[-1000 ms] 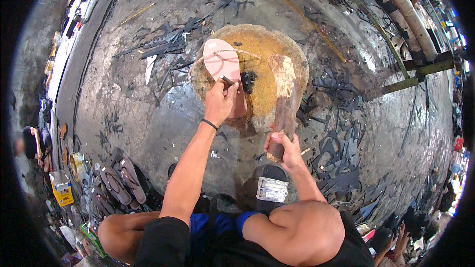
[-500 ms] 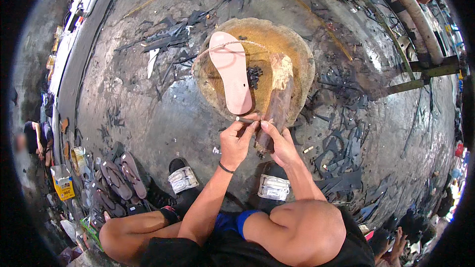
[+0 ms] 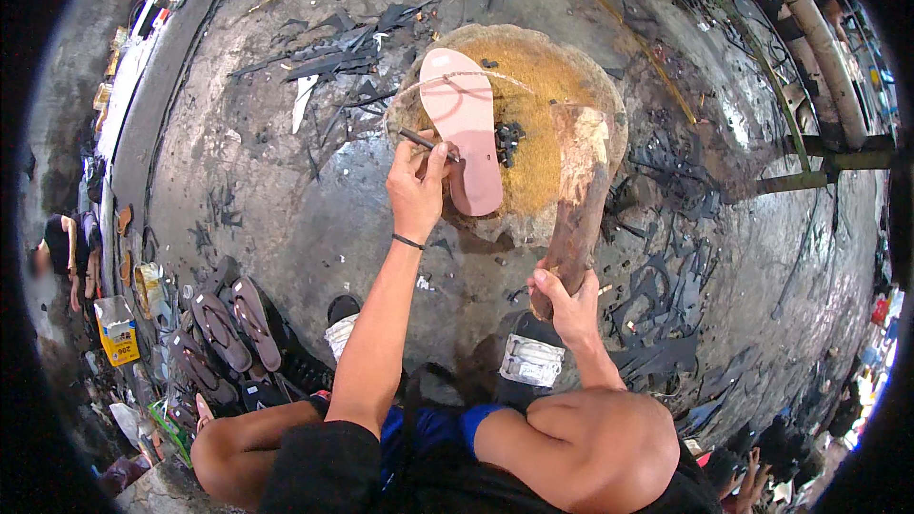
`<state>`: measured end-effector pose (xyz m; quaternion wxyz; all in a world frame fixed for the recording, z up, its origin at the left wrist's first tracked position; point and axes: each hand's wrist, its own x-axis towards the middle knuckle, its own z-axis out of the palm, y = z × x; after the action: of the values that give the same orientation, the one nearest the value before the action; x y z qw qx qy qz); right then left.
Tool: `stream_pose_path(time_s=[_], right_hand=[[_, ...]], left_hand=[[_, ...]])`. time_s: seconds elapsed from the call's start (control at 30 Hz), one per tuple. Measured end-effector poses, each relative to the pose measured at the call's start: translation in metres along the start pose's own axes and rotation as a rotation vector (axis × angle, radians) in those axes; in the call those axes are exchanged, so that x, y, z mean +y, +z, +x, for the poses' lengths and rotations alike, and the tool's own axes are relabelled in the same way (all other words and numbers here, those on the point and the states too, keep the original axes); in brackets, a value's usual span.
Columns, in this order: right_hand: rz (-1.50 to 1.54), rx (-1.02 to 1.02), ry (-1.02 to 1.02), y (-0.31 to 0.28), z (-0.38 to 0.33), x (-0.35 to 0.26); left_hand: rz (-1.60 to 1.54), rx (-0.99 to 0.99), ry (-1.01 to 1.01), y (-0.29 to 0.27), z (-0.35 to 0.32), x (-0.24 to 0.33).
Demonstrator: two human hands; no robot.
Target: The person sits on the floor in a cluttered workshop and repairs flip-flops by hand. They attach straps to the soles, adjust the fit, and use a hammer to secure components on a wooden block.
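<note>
A pink flip-flop sole [image 3: 457, 100] lies on a round wooden block [image 3: 535, 167], with a small dark hole near its heel end. My left hand [image 3: 416, 195] grips a slim dark punch [image 3: 416, 139] between its fingers, its tip at the sole's left edge near the heel. A thin curved strand [image 3: 405, 90] crosses above the toe part. In my right hand [image 3: 571, 307] is a thick wooden club [image 3: 581, 205], held by its near end; the pale, worn far end is over the block's right side. Small black bits [image 3: 509, 141] sit beside the sole.
Black rubber scraps [image 3: 333, 57] litter the concrete floor around the block. Several flip-flops [image 3: 221, 333] and a yellow-and-white container [image 3: 117, 331] are at left. Pipes and a metal frame [image 3: 809, 176] stand at far right. Another person [image 3: 69, 252] is at the far left edge.
My hands have moved apart. The left has carried the punch up and left to the sole; the right has shifted right and nearer me with the club.
</note>
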<state>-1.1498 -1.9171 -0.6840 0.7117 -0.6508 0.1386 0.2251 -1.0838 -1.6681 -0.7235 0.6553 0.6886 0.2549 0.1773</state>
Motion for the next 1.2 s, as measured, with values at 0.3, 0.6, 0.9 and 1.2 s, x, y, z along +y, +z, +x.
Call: stream_pose_path(time_s=[0.3,0.6,0.9,1.2], right_hand=[[-0.159,-0.096,0.004,0.009,-0.001,-0.022],[-0.138,-0.128,-0.319,0.024,0.003,-0.114],[-0.224,-0.485,-0.126,0.015,0.022,-0.109],[-0.491,0.079,-0.312,-0.02,0.119,-0.065]], left_hand=[[0.323,-0.027,0.172,0.001,-0.003,0.009],[0.412,-0.054,0.278,0.003,-0.007,0.008],[0.651,-0.119,0.455,-0.005,-0.007,-0.01],[0.666,-0.265,0.228,-0.01,0.015,0.019]])
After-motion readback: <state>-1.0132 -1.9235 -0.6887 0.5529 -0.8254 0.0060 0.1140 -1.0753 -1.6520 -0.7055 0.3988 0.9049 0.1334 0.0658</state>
